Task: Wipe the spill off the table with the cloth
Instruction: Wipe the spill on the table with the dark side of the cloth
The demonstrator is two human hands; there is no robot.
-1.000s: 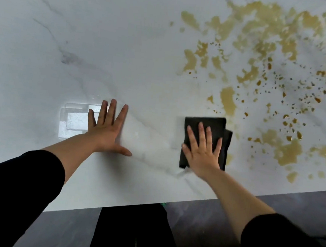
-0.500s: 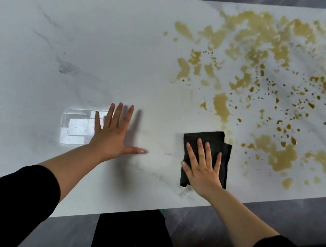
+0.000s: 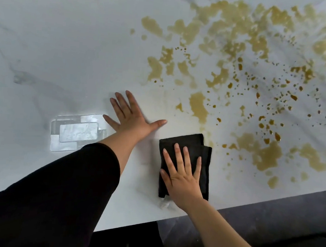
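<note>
White marble-look table (image 3: 49, 28), viewed from above; grey veins are noted at its left.

Spill (image 3: 266, 155): yellow-brown liquid is spread over the right half of the top. Large blotches are seen toward the far edge and near the right front, with many small drops scattered between. The big near blotch lies right of the cloth, apart from it. A faint yellowish film is noted just beyond the cloth's far right corner.

Cloth (image 3: 187, 142): dark, folded to a rough rectangle, laid flat on the table near the front edge, at the left margin of the spill. A second layer is seen offset along its right side. Something small and pale shows at its near left corner; what it is cannot be told.

Right hand (image 3: 181, 174): laid palm down on the cloth. Fingers (image 3: 177, 155) are straight, slightly spread, pointed away from the body. The cloth is pressed flat, not pinched.

Left hand (image 3: 131, 117): laid palm down on bare table, left of the cloth and apart from it. Fingers are spread; the thumb (image 3: 158, 123) is stretched toward the right. A black sleeve (image 3: 57, 183) is worn on this arm, the forearm bare near the wrist.

A bright rectangular reflection (image 3: 76, 132) is seen on the top just left of the left hand. Dark floor (image 3: 267, 217) is visible past the front edge.
</note>
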